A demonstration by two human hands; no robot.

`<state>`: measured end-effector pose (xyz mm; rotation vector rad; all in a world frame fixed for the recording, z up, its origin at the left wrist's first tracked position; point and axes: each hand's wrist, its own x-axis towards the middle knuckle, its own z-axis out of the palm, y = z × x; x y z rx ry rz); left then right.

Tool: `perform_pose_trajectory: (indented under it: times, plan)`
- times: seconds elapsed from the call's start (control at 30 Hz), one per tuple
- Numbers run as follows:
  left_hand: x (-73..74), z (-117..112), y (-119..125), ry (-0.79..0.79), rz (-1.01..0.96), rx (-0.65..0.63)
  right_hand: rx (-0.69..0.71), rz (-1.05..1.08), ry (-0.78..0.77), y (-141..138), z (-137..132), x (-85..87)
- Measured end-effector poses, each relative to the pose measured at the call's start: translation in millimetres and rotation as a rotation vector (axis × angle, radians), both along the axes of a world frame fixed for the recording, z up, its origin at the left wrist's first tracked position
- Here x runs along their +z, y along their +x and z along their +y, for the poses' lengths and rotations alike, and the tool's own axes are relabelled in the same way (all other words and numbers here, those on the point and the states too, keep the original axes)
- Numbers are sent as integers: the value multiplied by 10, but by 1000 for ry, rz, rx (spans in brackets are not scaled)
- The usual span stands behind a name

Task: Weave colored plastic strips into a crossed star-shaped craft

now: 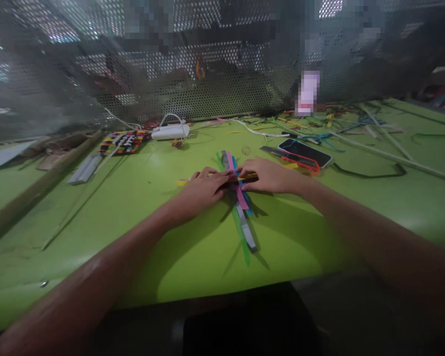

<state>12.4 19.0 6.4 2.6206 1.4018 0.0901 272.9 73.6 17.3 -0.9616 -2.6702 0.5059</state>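
Note:
Several coloured strips lie crossed over one another in the middle of the green table [193,262]. A grey strip [247,230] and a green strip [242,235] run long toward the near edge. Shorter are the pink strip [241,199] and the blue strip [249,206]. A yellow strip [181,183] sticks out crosswise on the left. My left hand [207,189] presses its closed fingers on the crossing from the left. From the right, my right hand [265,175] pinches the strips there. The fingers hide most of the crossing.
Right of my hands, a box cutter [300,160] rests over a phone [317,152], with a bent dark strip [371,174] beyond. A colourful woven piece [122,142], a white power strip [170,131] and a bamboo pole [40,188] are at left. Perforated mesh [222,89] stands behind.

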Motion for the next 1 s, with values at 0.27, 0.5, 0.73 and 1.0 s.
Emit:
perform_pose_trajectory:
  times: [0.27, 0.5, 0.73, 1.0]
  plan:
    - [40, -29, 13, 10, -36, -5, -3, -22, 9, -12, -13, 14]
    - [34, -29, 13, 23, -65, -14, -24, -28, -23, -6, -14, 22]
    - [39, -47, 7, 29, -54, -29, -32, -56, -20, -20, -40, 51]
    - [5, -34, -6, 90, -51, -42, 10, -20, 7, -3, -27, 37]
